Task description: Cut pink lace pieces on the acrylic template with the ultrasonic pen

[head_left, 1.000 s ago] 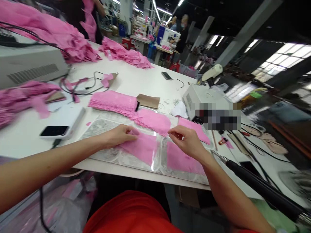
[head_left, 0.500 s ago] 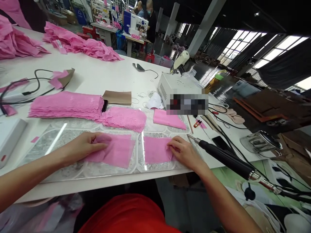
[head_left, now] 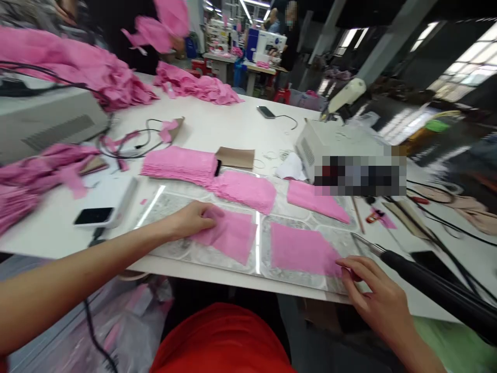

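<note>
My left hand lies with its fingers curled on the left edge of a pink fabric piece, which rests on a clear, lace-patterned mat. A second pink fabric piece lies flat to the right. My right hand is at the table's front edge, fingers spread, with the fingertips touching that piece's right corner. A black-handled tool lies just right of this hand.
Stacks of pink pieces and a further pink piece sit behind the mat. A white machine box, a phone, cables, cardboard and heaps of pink fabric crowd the table. People work at sewing machines behind.
My right hand slid off the right pink piece toward the table's front right edge. The left hand stays on the left piece. The view swung back to the left.
</note>
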The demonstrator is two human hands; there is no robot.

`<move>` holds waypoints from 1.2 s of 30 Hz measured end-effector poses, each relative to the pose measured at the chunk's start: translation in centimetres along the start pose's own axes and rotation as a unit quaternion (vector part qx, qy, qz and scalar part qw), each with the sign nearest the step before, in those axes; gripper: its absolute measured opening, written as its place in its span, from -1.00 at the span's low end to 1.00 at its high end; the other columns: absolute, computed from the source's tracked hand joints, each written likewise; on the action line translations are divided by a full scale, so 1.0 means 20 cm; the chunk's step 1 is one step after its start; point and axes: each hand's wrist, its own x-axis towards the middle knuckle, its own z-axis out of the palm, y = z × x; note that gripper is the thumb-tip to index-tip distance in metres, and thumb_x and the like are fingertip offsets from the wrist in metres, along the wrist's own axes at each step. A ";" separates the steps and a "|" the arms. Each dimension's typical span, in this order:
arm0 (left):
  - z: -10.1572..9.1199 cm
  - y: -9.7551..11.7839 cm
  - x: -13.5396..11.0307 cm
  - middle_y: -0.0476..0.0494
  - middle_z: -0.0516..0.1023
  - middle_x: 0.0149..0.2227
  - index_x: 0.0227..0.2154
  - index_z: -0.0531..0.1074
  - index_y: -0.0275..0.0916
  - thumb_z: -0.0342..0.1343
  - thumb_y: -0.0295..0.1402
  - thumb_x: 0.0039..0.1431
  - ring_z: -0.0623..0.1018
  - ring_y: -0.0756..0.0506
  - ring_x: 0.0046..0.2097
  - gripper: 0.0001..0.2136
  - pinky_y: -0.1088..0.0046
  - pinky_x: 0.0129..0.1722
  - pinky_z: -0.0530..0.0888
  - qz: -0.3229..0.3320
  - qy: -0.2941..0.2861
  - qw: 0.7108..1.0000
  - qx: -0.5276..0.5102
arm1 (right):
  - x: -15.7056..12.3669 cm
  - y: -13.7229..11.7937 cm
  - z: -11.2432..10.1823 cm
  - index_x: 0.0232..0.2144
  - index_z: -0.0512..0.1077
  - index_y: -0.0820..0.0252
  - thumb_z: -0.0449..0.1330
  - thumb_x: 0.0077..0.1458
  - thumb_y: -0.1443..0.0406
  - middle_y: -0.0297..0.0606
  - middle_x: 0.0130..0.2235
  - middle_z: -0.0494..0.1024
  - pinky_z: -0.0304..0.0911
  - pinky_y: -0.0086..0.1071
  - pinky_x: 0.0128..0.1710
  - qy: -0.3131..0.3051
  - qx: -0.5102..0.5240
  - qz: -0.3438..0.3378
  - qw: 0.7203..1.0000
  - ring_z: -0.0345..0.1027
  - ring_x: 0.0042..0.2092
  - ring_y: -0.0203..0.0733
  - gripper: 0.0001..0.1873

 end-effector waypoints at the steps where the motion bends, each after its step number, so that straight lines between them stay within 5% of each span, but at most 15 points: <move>1: 0.00 0.00 -0.01 0.07 0.30 -0.61 -0.18 0.53 -0.29 0.11 -0.38 -0.14 0.21 0.08 -0.61 -0.63 0.61 -0.66 0.09 -0.012 -0.008 1.000 -0.007 | 0.04 -0.05 0.02 -0.21 0.45 0.03 0.13 0.12 0.38 -0.26 -0.26 0.54 0.40 -0.36 -0.29 -0.009 0.025 -0.031 0.999 0.49 -0.29 -0.23 -0.79; 7: -0.02 -0.01 -0.03 0.01 0.42 -0.50 -0.08 0.47 -0.31 0.00 -0.49 -0.16 0.39 0.03 -0.56 -0.53 0.61 -0.64 0.22 -0.032 -0.006 0.999 -0.020 | 0.33 -0.38 0.24 -0.20 0.48 0.12 0.06 0.17 0.42 -0.24 -0.29 0.55 0.38 -0.44 -0.36 -0.080 0.130 -0.154 0.976 0.47 -0.31 -0.28 -0.76; 11: -0.05 -0.03 -0.03 -0.02 0.48 -0.44 -0.11 0.49 -0.28 0.00 -0.52 -0.21 0.46 0.00 -0.50 -0.51 0.59 -0.60 0.28 -0.006 0.007 1.000 -0.002 | 0.46 -0.49 0.37 -0.23 0.51 0.16 0.04 0.16 0.43 -0.22 -0.28 0.56 0.34 -0.43 -0.37 -0.149 0.154 -0.148 0.965 0.46 -0.32 -0.27 -0.74; 21: -0.04 -0.06 -0.02 -0.04 0.56 -0.40 -0.17 0.53 -0.27 -0.03 -0.52 -0.22 0.52 -0.10 -0.35 -0.53 0.50 -0.38 0.39 0.049 0.057 0.996 0.044 | 0.65 -0.54 0.44 -0.39 0.47 0.18 0.12 0.09 0.32 -0.28 -0.36 0.52 0.22 -0.38 -0.37 -0.255 0.106 0.051 0.960 0.37 -0.36 -0.26 -0.88; 29: -0.05 -0.07 -0.03 -0.03 0.51 -0.46 -0.12 0.52 -0.29 -0.04 -0.51 -0.17 0.47 -0.07 -0.41 -0.52 0.53 -0.48 0.31 0.038 0.056 0.995 0.077 | 0.70 -0.54 0.43 -0.47 0.40 0.19 0.05 0.12 0.34 -0.31 -0.44 0.49 0.12 -0.41 -0.43 -0.284 0.094 0.056 0.952 0.31 -0.41 -0.28 -0.83; 36: -0.06 -0.05 -0.06 -0.08 0.57 -0.38 -0.07 0.52 -0.27 -0.02 -0.52 -0.11 0.51 -0.12 -0.31 -0.53 0.43 -0.21 0.40 0.055 0.094 0.979 0.171 | 0.79 -0.55 0.47 -0.49 0.37 0.18 0.07 0.08 0.41 -0.28 -0.40 0.49 0.05 -0.43 -0.46 -0.281 0.078 0.033 0.956 0.26 -0.42 -0.31 -0.85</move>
